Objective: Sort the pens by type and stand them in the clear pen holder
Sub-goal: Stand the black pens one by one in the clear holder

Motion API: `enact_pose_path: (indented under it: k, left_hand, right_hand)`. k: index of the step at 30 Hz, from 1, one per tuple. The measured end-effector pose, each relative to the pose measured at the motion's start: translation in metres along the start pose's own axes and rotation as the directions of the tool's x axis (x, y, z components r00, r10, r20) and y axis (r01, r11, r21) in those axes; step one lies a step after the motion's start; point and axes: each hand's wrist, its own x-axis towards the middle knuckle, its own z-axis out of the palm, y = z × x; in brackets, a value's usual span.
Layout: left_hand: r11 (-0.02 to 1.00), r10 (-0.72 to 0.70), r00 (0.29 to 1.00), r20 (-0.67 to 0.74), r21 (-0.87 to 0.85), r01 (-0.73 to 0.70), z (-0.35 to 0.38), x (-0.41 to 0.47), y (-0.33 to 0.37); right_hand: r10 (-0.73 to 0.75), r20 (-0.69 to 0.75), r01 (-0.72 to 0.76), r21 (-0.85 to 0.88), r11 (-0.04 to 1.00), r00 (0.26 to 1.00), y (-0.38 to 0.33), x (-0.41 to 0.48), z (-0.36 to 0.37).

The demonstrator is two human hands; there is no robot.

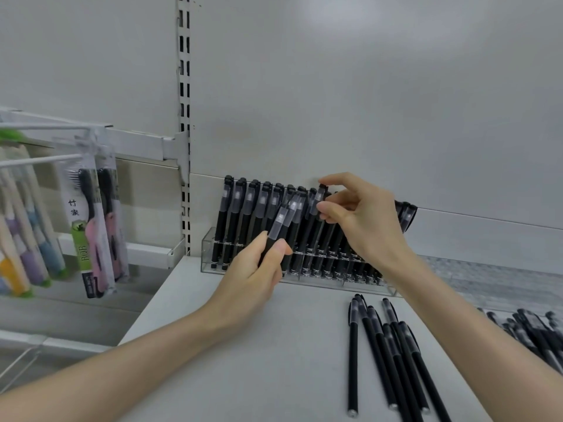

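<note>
Head view: nearest, on the grey shelf point(243, 367), lie loose black pens point(380, 354), side by side with caps pointing away. A second heap point(533, 330) sits at the right edge, well apart from either hand. Bare shelf runs from the first group to the shelf's left edge, under the left forearm.

Farther in, the left hand point(259, 269) is curled round a small bunch of pens point(281, 223) (two or three, hard to count), caps up, just in front of the clear pen holder point(210, 248). The right hand point(362, 220) reaches over the holder's middle and pinches the cap end of one standing pen point(319, 194) between thumb and fingertips.

The holder stands against the back panel point(365, 102), its rows packed with upright pens point(237, 214); the right wrist hides its right part. Left of the shelf edge, toothbrush packs point(91, 223) hang on hooks.
</note>
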Motion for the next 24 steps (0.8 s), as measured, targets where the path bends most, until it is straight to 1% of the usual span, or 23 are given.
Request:
enact_pose_path:
  k: [6,9,12,13,14,16,17,19,21,24]
  left_hand:
    - [1.000,-0.013,1.000,0.018,-0.005,0.013,0.001,-0.002,0.003]
    - [1.000,-0.020,1.000,0.012,-0.013,0.020,0.001,-0.002,0.004]
    - [0.999,-0.037,0.999,0.025,-0.035,0.038,0.001,-0.002,0.006]
    - [0.998,-0.042,0.998,0.038,-0.043,0.044,0.002,-0.002,0.006]
    - [0.998,-0.043,0.998,0.056,-0.046,0.045,0.002,-0.002,0.006]
    - [0.998,-0.028,0.994,0.107,-0.059,0.034,0.004,-0.004,0.007]
    - [0.998,-0.014,0.991,0.136,-0.065,0.023,0.005,-0.005,0.006]
    - [0.998,0.007,0.986,0.166,-0.056,0.002,0.006,-0.006,0.005]
    - [0.998,0.002,0.989,0.148,-0.058,0.006,0.007,-0.006,0.004]
    - [0.997,-0.015,0.992,0.129,-0.076,0.025,0.006,-0.005,0.006]
  right_hand:
    - [0.019,0.038,-0.018,-0.014,1.000,0.999,-0.001,0.002,0.001]
    - [0.027,0.065,-0.023,-0.064,0.998,0.998,0.003,-0.002,0.006]
    - [0.023,0.016,-0.021,-0.106,0.994,1.000,0.003,-0.008,0.005]
    - [0.025,-0.007,-0.026,-0.063,0.998,1.000,0.001,-0.011,0.003]
    - [0.042,-0.016,-0.041,0.026,0.999,0.999,-0.003,-0.015,0.002]
    - [0.091,0.029,-0.095,0.222,0.970,0.995,-0.009,-0.023,0.003]
    - [0.107,0.056,-0.118,0.291,0.949,0.993,-0.012,-0.027,0.006]
    - [0.117,0.073,-0.136,0.389,0.911,0.990,-0.013,-0.032,0.010]
    - [0.137,0.073,-0.155,0.465,0.872,0.988,-0.014,-0.033,0.010]
    - [0.217,0.083,-0.224,0.584,0.780,0.973,-0.015,-0.034,0.009]
